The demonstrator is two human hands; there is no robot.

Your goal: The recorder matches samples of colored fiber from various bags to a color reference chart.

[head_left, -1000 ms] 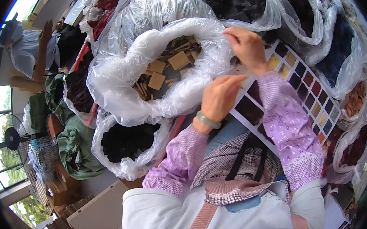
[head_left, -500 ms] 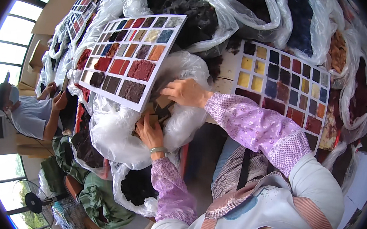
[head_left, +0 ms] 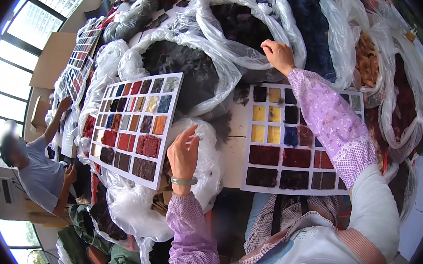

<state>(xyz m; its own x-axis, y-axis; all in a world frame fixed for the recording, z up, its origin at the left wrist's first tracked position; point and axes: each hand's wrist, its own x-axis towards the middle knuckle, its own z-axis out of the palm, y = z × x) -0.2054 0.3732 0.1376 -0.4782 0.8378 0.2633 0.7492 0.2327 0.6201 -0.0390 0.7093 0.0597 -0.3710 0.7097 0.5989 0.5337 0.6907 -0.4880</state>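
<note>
My left hand (head_left: 183,154), with a bangle at its wrist, is raised beside the right edge of a white sample board (head_left: 168,123). Its fingers are apart and I see nothing in them. Below it, a clear plastic bag (head_left: 126,200) holds small brown pieces (head_left: 161,202), partly hidden by my wrist. My right hand (head_left: 278,56) is farther off, over the plastic rim of a bag of dark fibre (head_left: 237,27). Its fingers are curled, and what they hold, if anything, is hidden. Under my right sleeve lies a second sample board (head_left: 294,189) with coloured fibre squares.
Open bags of grey fibre (head_left: 179,65), navy fibre (head_left: 312,33) and orange-brown fibre (head_left: 367,60) crowd the far side. More sample boards (head_left: 81,62) stand at the left, where another person (head_left: 42,168) sits. Green cloth (head_left: 76,245) lies at lower left.
Both hands have come out of the bag of brown pieces. My right hand has moved far forward and right; my left has risen beside the board. The view has shifted.
</note>
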